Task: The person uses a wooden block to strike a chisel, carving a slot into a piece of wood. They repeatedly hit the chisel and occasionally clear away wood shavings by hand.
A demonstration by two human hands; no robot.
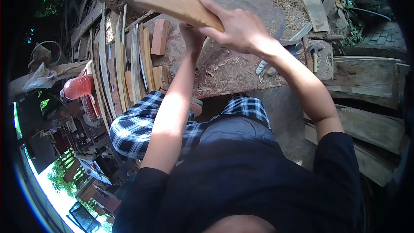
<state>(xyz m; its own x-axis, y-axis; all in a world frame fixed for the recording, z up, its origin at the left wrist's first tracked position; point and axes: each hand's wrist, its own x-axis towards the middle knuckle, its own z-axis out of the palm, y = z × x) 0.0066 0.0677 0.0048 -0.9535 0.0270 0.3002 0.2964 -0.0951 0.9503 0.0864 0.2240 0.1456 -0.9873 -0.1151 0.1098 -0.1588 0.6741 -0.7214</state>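
A thick wooden block [177, 7] is held up above the workbench [224, 71], slanting from upper left to lower right, its far end a little blurred. My right hand [243, 28] grips its near end, thumb and fingers closed around the wood. Beneath the block, my left hand [192, 39] is closed against its underside, most of its fingers hidden. A reddish wood block [160, 37] lies on the bench left of my hands. Shavings are scattered over the bench top.
Long planks [123, 62] stand along the left side, near a red plastic bottle [78, 87]. At the bench's right lie a hammer [315, 56], a flat board [315, 13] and piled shavings [288, 1]. Stacked boards [366, 123] sit at the right.
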